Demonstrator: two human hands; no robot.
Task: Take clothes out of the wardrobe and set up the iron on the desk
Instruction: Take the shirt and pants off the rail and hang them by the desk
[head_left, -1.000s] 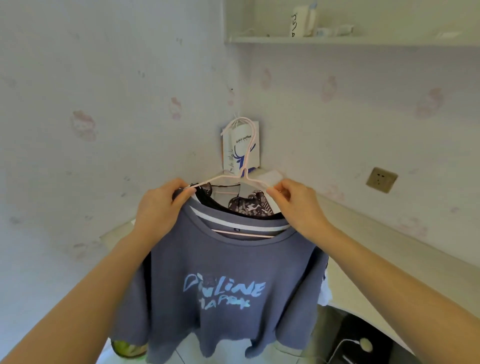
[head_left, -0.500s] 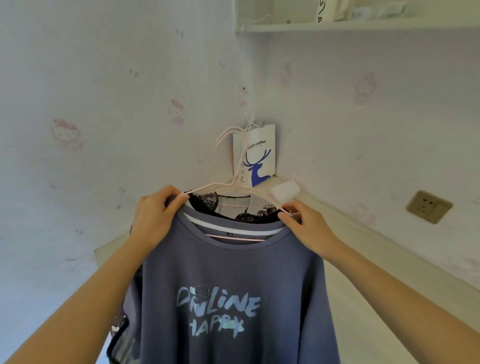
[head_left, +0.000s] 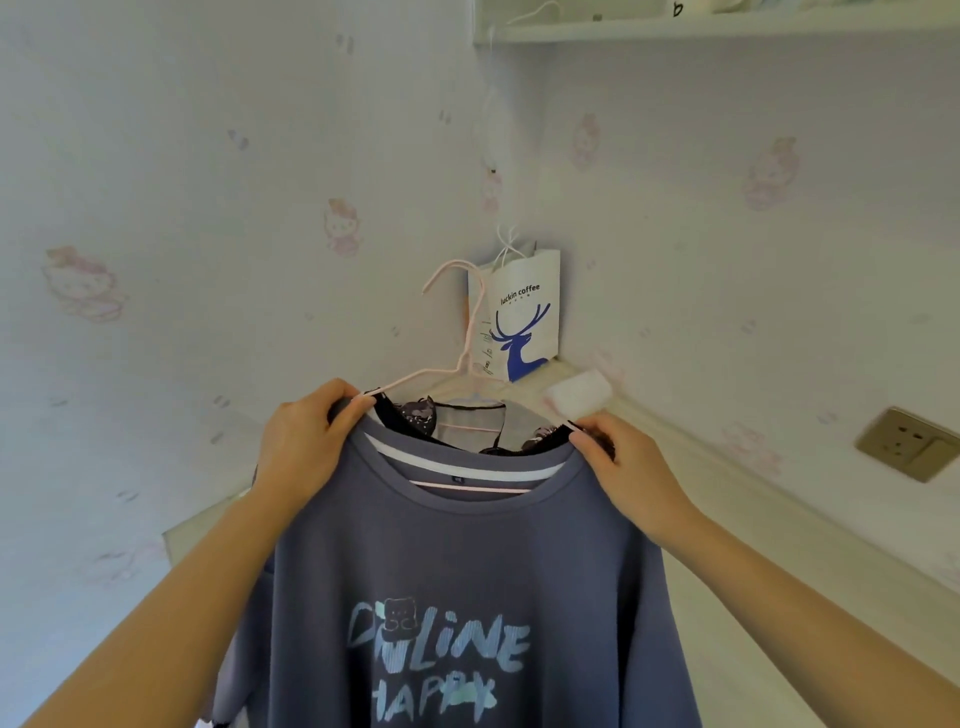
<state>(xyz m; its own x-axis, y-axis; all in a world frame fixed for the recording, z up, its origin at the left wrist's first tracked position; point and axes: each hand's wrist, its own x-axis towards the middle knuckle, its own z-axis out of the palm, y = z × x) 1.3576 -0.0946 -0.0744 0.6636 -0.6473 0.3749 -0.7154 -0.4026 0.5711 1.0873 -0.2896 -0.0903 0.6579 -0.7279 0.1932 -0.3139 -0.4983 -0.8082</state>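
A blue-grey T-shirt (head_left: 457, 561) with pale "ONLINE HAPPY" lettering hangs in front of me on a pink wire hanger (head_left: 457, 332). Behind it on hangers are a dark patterned garment (head_left: 415, 415) and a white-trimmed one. My left hand (head_left: 301, 441) pinches the shirt's left shoulder at the hanger end. On the other shoulder, my right hand (head_left: 618, 462) grips the same way. The clothes are held up above a pale desk (head_left: 753, 525) that runs along the right wall. No iron is in view.
A white paper coffee bag (head_left: 524, 312) with a blue deer hangs in the room corner. A small white block (head_left: 579, 397) lies on the desk's far end. A wall socket (head_left: 906, 441) sits at right, a shelf (head_left: 675, 28) above.
The clothes and both hands have come closer and lower in the view as my head tilts up. The grip on both shoulders is unchanged.
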